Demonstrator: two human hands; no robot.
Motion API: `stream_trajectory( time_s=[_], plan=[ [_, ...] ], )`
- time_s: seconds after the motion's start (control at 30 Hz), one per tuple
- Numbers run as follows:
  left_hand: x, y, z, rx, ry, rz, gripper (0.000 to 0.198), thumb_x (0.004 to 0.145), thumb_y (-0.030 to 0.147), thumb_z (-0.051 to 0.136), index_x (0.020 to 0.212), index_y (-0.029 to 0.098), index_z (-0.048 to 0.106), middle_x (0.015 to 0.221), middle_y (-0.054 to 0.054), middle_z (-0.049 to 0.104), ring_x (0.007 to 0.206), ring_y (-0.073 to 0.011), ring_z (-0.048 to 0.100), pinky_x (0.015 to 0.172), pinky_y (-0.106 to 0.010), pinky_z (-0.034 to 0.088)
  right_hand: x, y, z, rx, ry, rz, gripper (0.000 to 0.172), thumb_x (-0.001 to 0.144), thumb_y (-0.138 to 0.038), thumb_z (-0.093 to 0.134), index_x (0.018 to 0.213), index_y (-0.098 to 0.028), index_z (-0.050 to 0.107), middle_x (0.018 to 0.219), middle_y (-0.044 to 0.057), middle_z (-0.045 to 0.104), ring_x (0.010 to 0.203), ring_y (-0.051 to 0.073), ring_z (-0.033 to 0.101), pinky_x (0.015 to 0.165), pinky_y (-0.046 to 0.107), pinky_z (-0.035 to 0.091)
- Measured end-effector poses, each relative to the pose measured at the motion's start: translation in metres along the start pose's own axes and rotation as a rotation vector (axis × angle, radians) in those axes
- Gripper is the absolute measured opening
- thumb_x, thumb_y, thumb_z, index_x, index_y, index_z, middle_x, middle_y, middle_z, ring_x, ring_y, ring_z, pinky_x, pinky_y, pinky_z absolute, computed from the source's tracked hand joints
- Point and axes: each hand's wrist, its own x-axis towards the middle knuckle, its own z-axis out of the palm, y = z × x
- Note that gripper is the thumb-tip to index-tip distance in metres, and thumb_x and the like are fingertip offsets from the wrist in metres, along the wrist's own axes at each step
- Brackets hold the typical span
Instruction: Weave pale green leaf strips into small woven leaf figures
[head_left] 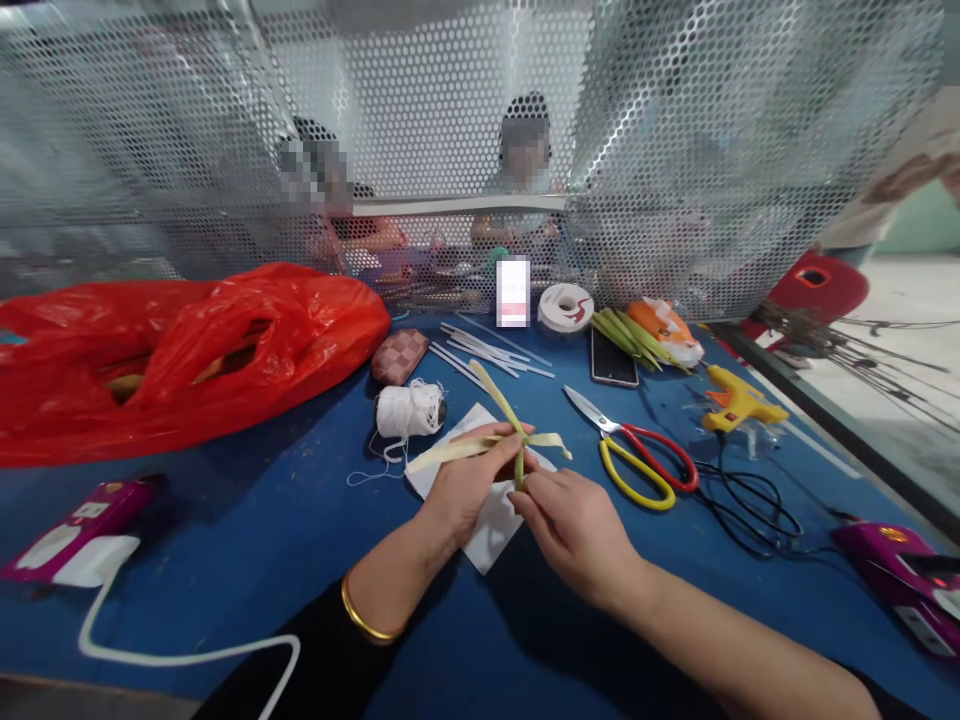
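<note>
Pale green leaf strips (498,390) cross one another in front of me, one pointing up and others out to the sides. My left hand (465,487) pinches them near the crossing, thumb on top. My right hand (571,522) has its fingertips closed on the lower end of a green strip, just right of the left hand. Beneath both hands lies a white paper sheet (491,538) on the blue table. A spool of white string (405,409) stands left of the strips, and scissors (637,452) with red and yellow handles lie open to the right.
A red plastic bag (315,330) fills the back left. White sticks (487,347), a ribbon roll (565,307), a phone (613,360) and green leaves (630,337) lie at the back. A yellow glue gun (741,400) with black cord is right. Purple power strips (896,575) flank me; perforated metal (450,90) stands behind.
</note>
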Motion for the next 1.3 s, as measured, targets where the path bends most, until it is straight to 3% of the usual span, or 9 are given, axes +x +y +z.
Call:
stream_trajectory(
  time_s=[0.1, 0.23, 0.3, 0.4, 0.5, 0.8, 0.97, 1.1, 1.3],
  plan=[
    [-0.001, 0.004, -0.001, -0.058, -0.016, -0.011, 0.024, 0.082, 0.033, 0.069, 0.099, 0.016, 0.071, 0.070, -0.001, 0.068, 0.069, -0.0142, 0.067, 0.074, -0.027, 0.053, 0.001, 0.006, -0.009, -0.146, 0.137, -0.110, 0.037, 0.101, -0.032, 0.042, 0.069, -0.020, 0.056, 0.061, 0.003, 0.058, 0.055, 0.015, 0.049, 0.058, 0.030, 0.034],
    [-0.003, 0.005, -0.001, -0.041, -0.059, -0.018, 0.025, 0.079, 0.030, 0.072, 0.098, 0.015, 0.071, 0.068, 0.001, 0.062, 0.061, -0.0114, 0.063, 0.070, -0.027, 0.054, 0.008, 0.016, -0.023, -0.114, 0.325, 0.029, 0.017, 0.095, -0.032, 0.054, 0.093, -0.018, 0.064, 0.089, 0.011, 0.067, 0.084, 0.024, 0.061, 0.076, 0.034, 0.044],
    [-0.003, 0.004, -0.001, -0.034, -0.069, -0.008, 0.027, 0.075, 0.031, 0.076, 0.097, 0.015, 0.071, 0.068, 0.002, 0.059, 0.056, -0.0091, 0.058, 0.065, -0.025, 0.052, 0.014, 0.020, -0.024, 0.005, 0.263, 0.125, 0.017, 0.093, -0.036, 0.056, 0.096, -0.020, 0.064, 0.099, 0.011, 0.068, 0.093, 0.026, 0.062, 0.083, 0.038, 0.045],
    [-0.001, 0.001, -0.001, -0.011, -0.057, 0.014, 0.030, 0.071, 0.032, 0.079, 0.095, 0.015, 0.071, 0.065, 0.004, 0.055, 0.050, -0.0060, 0.050, 0.053, -0.021, 0.044, 0.018, 0.023, -0.019, 0.281, 0.039, 0.303, 0.026, 0.095, -0.040, 0.051, 0.079, -0.021, 0.060, 0.074, 0.003, 0.066, 0.073, 0.019, 0.061, 0.070, 0.031, 0.045],
    [0.002, 0.000, -0.002, 0.067, -0.044, 0.045, 0.032, 0.069, 0.034, 0.080, 0.092, 0.013, 0.072, 0.061, 0.004, 0.055, 0.047, -0.0046, 0.041, 0.044, -0.019, 0.031, 0.016, 0.021, -0.014, 0.499, -0.066, 0.423, 0.032, 0.094, -0.040, 0.049, 0.069, -0.021, 0.054, 0.060, -0.002, 0.058, 0.060, 0.015, 0.054, 0.059, 0.025, 0.041],
    [0.000, -0.006, 0.002, 0.164, 0.000, 0.107, 0.028, 0.065, 0.034, 0.078, 0.081, 0.012, 0.070, 0.055, 0.004, 0.055, 0.045, -0.0067, 0.040, 0.044, -0.021, 0.031, 0.009, 0.003, -0.019, 0.362, 0.029, 0.193, 0.032, 0.095, -0.029, 0.048, 0.064, -0.021, 0.053, 0.058, -0.002, 0.053, 0.054, 0.013, 0.046, 0.056, 0.025, 0.037],
    [0.003, 0.000, -0.004, 0.126, -0.056, 0.019, 0.035, 0.071, 0.043, 0.076, 0.089, 0.013, 0.072, 0.057, 0.003, 0.057, 0.046, -0.0084, 0.050, 0.046, -0.020, 0.036, 0.013, 0.012, -0.021, 0.427, -0.048, 0.296, 0.036, 0.096, -0.037, 0.045, 0.064, -0.021, 0.053, 0.057, -0.002, 0.054, 0.054, 0.013, 0.049, 0.054, 0.025, 0.038],
    [0.003, 0.012, -0.012, 0.067, -0.144, -0.068, 0.042, 0.084, 0.051, 0.064, 0.101, 0.014, 0.073, 0.077, -0.007, 0.072, 0.060, -0.0133, 0.066, 0.057, -0.023, 0.046, 0.017, 0.025, -0.026, 0.443, -0.079, 0.392, 0.042, 0.098, -0.043, 0.041, 0.064, -0.021, 0.053, 0.057, -0.001, 0.056, 0.056, 0.014, 0.054, 0.057, 0.025, 0.041],
    [0.002, 0.016, -0.015, 0.058, -0.084, -0.081, 0.032, 0.088, 0.040, 0.062, 0.104, 0.015, 0.073, 0.083, -0.011, 0.076, 0.065, -0.0153, 0.070, 0.067, -0.026, 0.051, 0.016, 0.032, -0.024, 0.281, 0.010, 0.392, 0.024, 0.095, -0.038, 0.047, 0.091, -0.021, 0.063, 0.073, 0.001, 0.066, 0.066, 0.018, 0.062, 0.061, 0.029, 0.043]
  ],
)
